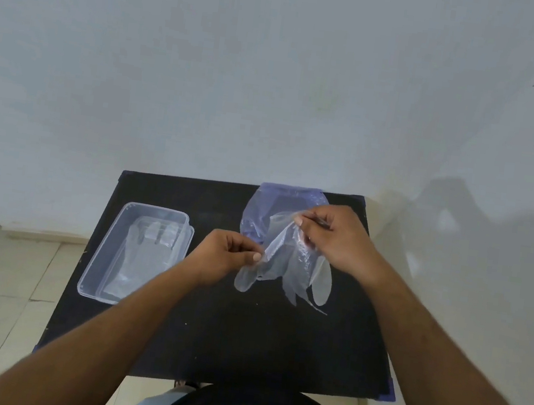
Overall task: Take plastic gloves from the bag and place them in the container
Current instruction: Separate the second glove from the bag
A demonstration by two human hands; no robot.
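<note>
A thin clear plastic glove (288, 265) hangs over the black table, its fingers pointing toward me. My left hand (229, 255) pinches its left edge between thumb and forefinger. My right hand (332, 234) pinches its upper edge, just in front of the bluish plastic bag (268, 206) lying at the table's far edge. A clear rectangular container (94, 282) sits at the table's left side with at least one clear glove (145, 251) lying flat inside.
The black table (242, 340) stands against a pale wall, with tiled floor to the left. A white surface borders the table at the right. My dark-clothed lap is at the near edge.
</note>
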